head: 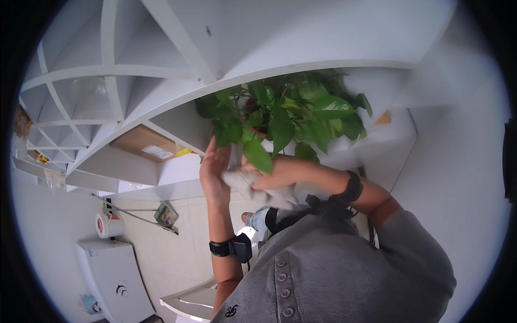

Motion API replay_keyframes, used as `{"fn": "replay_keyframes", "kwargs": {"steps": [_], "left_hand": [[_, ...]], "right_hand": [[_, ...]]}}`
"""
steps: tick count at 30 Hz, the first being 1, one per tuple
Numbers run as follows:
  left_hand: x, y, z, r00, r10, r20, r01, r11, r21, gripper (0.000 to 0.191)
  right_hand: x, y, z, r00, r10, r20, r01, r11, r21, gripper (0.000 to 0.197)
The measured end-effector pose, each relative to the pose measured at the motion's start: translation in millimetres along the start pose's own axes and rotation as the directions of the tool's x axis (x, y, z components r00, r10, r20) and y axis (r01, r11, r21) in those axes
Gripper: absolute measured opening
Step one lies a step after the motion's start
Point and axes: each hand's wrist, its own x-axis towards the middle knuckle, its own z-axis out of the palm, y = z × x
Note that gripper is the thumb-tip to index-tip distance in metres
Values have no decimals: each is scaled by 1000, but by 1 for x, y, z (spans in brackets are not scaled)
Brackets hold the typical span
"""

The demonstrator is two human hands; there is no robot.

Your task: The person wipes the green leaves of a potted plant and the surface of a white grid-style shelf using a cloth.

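A bushy green potted plant point(282, 109), with broad pothos-like leaves, sits in a white shelf compartment before me. Part of a red rim shows among the foliage, and leaves hide most of the pot. My right hand point(270, 171), blurred, grips a pale grey-white cloth point(258, 187) just below the front leaves. My left hand point(215, 171) is raised at the plant's left side, beside the shelf's upright divider. Its fingertips reach up to the lower leaves, which partly cover them. Whether those fingers hold a leaf is not visible. The cloth's left end lies against my left palm or wrist.
The white shelving unit point(161, 72) curves across the top and left. A cardboard box point(145, 143) lies in the neighbouring compartment. Behind on the left are a white chest-like appliance point(115, 278), a lidded white bucket point(109, 225) and a long-handled dustpan point(166, 214) on the tiled floor.
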Motion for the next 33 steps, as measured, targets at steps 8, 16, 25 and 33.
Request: {"fn": "replay_keyframes", "kwargs": {"steps": [8,16,25,33], "left_hand": [[-7,56,105,874,158,459,-395,781,484,34],[89,-8,196,716,-568,405,635,772,-40,60],[109,-34,187,670,-676,308,730,674,-110,59],[62,-21,158,770,-532,353,538,838,89,40]], "right_hand": [[-99,-23,-115,947,-122,298,-60,843,535,50],[-172,-72,-94,709,198,-676,356,727,587,26],[-191,-45,-106,666,-12,-746,449,806,387,17],[-149,-28,-169,844,20,-536,77,984,158,51]]}}
